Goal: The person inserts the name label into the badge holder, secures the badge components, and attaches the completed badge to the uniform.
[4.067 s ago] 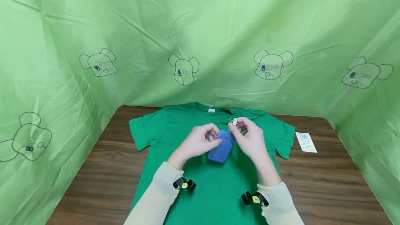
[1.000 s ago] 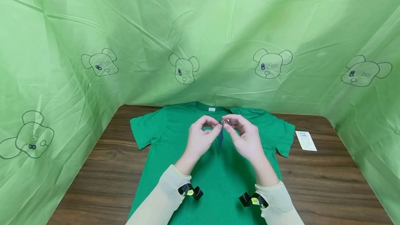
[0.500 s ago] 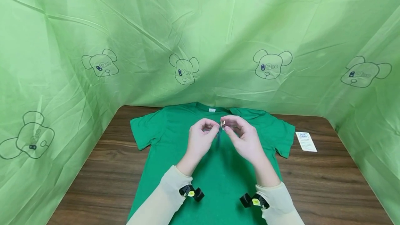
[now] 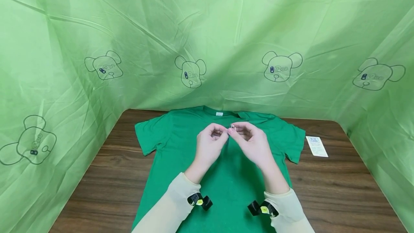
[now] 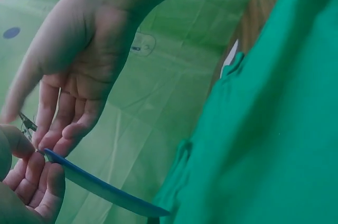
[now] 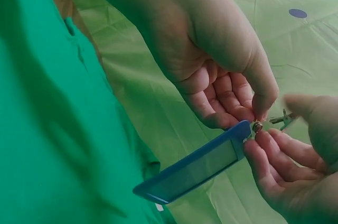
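Over the chest of a green T-shirt (image 4: 174,146), my left hand (image 4: 209,143) and right hand (image 4: 253,143) meet at their fingertips. Between them hangs a blue card holder (image 6: 179,168) with a clear window, seen nearly edge-on in the left wrist view. My left thumb and index finger pinch the small gold metal fitting (image 6: 257,127) at the holder's top end. The right fingers hold a small silver metal clip (image 6: 283,120), which also shows in the head view beside the right thumb. Fingers hide part of where clip and fitting come together.
The T-shirt lies spread on a dark wooden table (image 4: 106,168), collar away from me. A white printed card (image 4: 317,146) lies right of its sleeve. Green cloth walls (image 4: 233,28) with bear-head outlines enclose the table. Black cameras sit on both wrists.
The holder has turned from flat-facing to edge-on, and both hands have come together. In the last second the clip has turned and now sits more hidden between the right fingers.
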Demonstrator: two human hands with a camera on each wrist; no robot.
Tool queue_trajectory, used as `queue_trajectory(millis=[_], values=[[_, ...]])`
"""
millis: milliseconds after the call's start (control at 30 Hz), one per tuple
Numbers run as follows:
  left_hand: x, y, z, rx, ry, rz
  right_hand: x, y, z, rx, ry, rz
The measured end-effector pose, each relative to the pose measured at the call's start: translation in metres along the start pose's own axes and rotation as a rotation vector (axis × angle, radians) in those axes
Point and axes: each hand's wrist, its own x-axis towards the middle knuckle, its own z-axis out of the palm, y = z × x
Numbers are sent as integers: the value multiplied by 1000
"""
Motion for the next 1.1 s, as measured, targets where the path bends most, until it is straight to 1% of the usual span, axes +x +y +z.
queue_trajectory(millis=[267,533,700,867,1100], values=[[-1,1,2,5,-20,-18,0,2,-2,-5,11,-12],[-2,0,4,-8,-17,-12,1,1,-4,103,33,20],[-3,1,4,3,-13,-20,1,0,-4,98,38,-4],[-1,-1,3,34,-2,18,1,-1,-5,81,35,-45],[0,-2,3,-29,-12,61,2,3,-6,109,43,-66]])
